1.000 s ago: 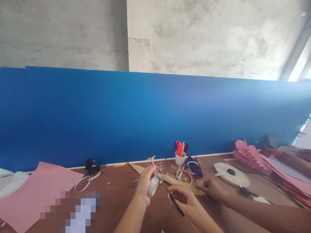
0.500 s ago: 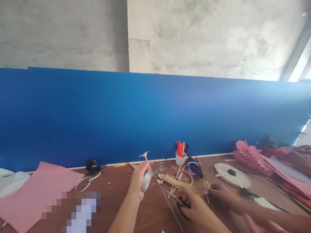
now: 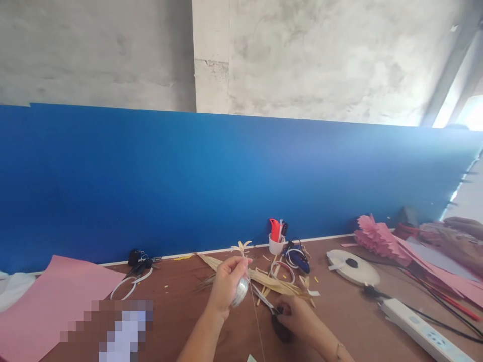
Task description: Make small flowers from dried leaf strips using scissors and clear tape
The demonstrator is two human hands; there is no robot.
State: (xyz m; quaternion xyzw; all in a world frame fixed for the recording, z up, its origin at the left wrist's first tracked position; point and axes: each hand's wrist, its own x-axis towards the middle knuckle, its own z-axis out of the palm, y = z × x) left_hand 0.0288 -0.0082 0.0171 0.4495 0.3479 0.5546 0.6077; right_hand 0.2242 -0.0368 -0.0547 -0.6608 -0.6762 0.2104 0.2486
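Note:
Near the middle of the table, my left hand (image 3: 231, 281) is closed, pinching the stem of a small pale flower (image 3: 241, 247) that stands above the fingertips. A silvery roll (image 3: 240, 291) hangs at the same hand's palm side. To the right, my right hand (image 3: 296, 314) is closed round the black handles of the scissors (image 3: 264, 297), whose blades point up and left, slightly parted. A thin thread (image 3: 258, 322) runs down from near my left hand. Dried pale husk strips (image 3: 277, 284) lie behind both hands.
A white cup (image 3: 276, 244) of pens stands by the blue partition (image 3: 226, 176). Right of it lie a blue tool (image 3: 301, 261), a white disc (image 3: 354, 269), pink crepe paper (image 3: 381, 241) and a power strip (image 3: 426, 332). Pink paper (image 3: 64, 296) covers the left.
My left hand has moved right with the flower and roll, and the flower shows more petals. The other person's hands have left the right side, uncovering the power strip. The view has shifted slightly.

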